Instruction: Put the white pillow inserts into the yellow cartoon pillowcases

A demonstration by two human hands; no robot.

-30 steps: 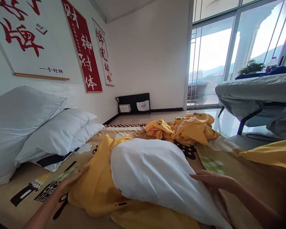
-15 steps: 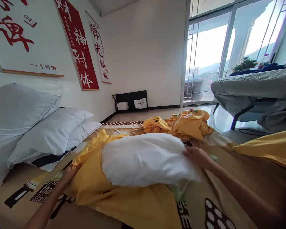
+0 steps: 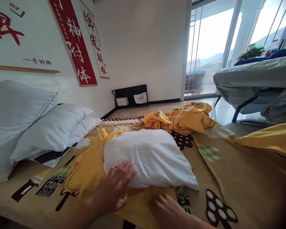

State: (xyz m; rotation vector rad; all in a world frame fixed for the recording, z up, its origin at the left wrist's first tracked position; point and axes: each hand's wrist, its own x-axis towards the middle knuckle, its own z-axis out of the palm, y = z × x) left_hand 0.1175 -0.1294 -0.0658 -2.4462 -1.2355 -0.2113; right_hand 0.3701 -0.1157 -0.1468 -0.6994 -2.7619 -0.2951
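Bedsheet [image 3: 250,171] spreads wide past the white pillow [image 3: 154,159]'s right edge.

A plump white pillow [image 3: 154,159] with light creases lies flat, its long side running across the view and its near right corner drawn to a point on the brown patterned sheet [image 3: 248,178]. The plain yellow cloth [image 3: 85,168] lies loose and rumpled against the pillow's left end and spreads along its near edge; whether that end sits inside the fabric cannot be told.
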